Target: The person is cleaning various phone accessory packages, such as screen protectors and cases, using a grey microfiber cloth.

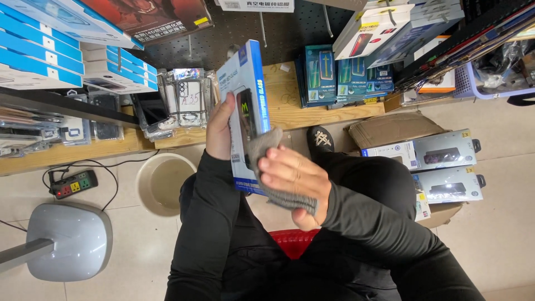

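head view: we see a flat blue-and-white screen-protector box held upright above our lap, in front of the wooden shelf.
box handling: we judge it light, stiff and thin, its glossy faces likely slippery and its contents fragile; best gripped by the long edges.
left hand: our fingers are wrapped around the box's left edge, clamping it.
right hand: our fingers are curled on a grey cloth, pressing it against the box's front.
cloth handling: soft and limp, we judge.
around: beige bucket on the floor to the left, power strip beyond it, boxed goods to the right.
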